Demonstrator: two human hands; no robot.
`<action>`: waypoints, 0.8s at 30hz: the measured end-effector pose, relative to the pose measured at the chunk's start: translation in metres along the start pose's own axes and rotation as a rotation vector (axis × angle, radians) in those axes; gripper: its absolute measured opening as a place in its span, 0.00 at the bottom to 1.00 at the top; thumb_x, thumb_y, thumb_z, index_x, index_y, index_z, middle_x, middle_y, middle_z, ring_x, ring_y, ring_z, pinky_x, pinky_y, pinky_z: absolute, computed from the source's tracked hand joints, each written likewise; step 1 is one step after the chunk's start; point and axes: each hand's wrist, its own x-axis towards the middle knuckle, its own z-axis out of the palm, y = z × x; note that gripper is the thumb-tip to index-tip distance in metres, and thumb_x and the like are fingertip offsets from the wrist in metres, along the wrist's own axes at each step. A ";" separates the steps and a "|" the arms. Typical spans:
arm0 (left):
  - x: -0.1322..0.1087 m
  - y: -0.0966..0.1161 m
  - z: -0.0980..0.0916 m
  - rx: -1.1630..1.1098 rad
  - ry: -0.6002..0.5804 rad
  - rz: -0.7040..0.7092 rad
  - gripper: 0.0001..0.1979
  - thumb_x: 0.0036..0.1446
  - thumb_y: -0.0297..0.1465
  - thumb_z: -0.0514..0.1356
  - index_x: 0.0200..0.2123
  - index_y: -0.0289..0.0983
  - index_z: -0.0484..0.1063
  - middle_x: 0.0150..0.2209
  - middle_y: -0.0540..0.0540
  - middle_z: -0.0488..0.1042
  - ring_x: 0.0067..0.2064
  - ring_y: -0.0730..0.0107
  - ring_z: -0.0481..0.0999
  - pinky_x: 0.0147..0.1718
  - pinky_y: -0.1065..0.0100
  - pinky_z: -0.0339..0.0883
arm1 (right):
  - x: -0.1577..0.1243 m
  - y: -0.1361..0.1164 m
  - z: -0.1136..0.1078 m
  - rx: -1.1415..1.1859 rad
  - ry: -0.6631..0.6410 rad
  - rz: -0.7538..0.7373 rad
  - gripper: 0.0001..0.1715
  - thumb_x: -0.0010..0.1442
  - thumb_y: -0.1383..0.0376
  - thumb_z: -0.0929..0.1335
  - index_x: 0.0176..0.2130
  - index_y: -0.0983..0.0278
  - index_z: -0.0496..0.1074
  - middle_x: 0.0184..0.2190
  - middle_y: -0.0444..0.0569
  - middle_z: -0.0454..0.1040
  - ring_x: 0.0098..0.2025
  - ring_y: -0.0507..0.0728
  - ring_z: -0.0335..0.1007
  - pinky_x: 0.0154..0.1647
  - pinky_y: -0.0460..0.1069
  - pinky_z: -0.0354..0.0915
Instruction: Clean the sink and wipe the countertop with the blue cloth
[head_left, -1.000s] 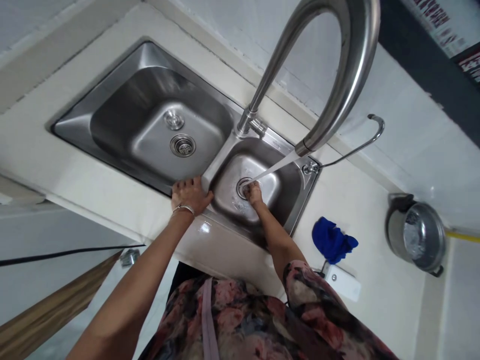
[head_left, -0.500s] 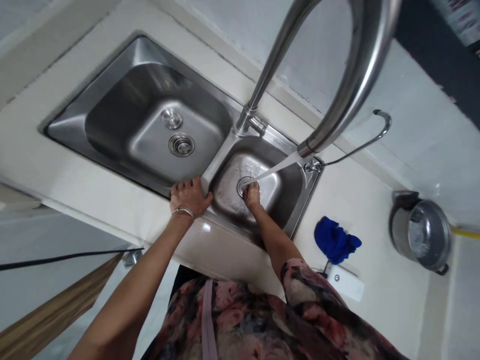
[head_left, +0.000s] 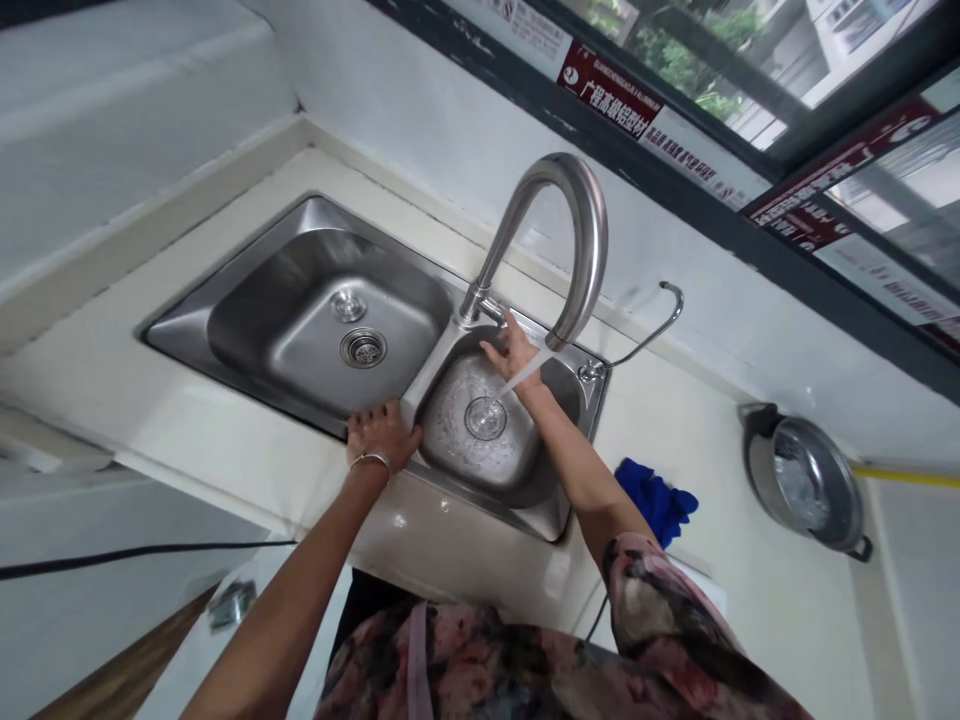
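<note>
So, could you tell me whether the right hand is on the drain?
No, the right hand is up by the faucet base, with the drain uncovered.

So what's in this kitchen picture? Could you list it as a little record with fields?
Place: double-bowl stainless steel sink set in a pale countertop
Left hand: resting on the sink's front rim, at the divider
Right hand: open, over the smaller right bowl, by the water stream
Curved steel faucet: running, water falling toward the round drain
Beside the sink: crumpled blue cloth, round steel pot
</note>
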 end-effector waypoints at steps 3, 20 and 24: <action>0.000 0.000 0.000 -0.003 -0.011 0.002 0.34 0.63 0.47 0.53 0.64 0.31 0.66 0.58 0.28 0.76 0.61 0.41 0.73 0.63 0.49 0.55 | 0.015 -0.019 0.002 0.025 0.125 0.008 0.27 0.74 0.51 0.64 0.62 0.65 0.68 0.46 0.55 0.73 0.48 0.63 0.72 0.59 0.60 0.68; 0.003 0.001 0.005 -0.002 -0.006 -0.002 0.33 0.63 0.47 0.54 0.63 0.32 0.66 0.57 0.29 0.76 0.60 0.40 0.73 0.61 0.50 0.56 | 0.016 0.001 -0.012 0.397 0.112 -0.178 0.30 0.70 0.47 0.68 0.59 0.65 0.68 0.41 0.53 0.76 0.37 0.58 0.74 0.42 0.58 0.77; 0.004 0.000 0.006 -0.007 -0.013 -0.009 0.34 0.63 0.47 0.54 0.64 0.31 0.65 0.58 0.29 0.75 0.61 0.40 0.72 0.62 0.49 0.55 | 0.018 0.003 -0.013 0.394 0.131 -0.206 0.33 0.70 0.43 0.67 0.58 0.66 0.69 0.40 0.55 0.76 0.38 0.60 0.74 0.44 0.61 0.77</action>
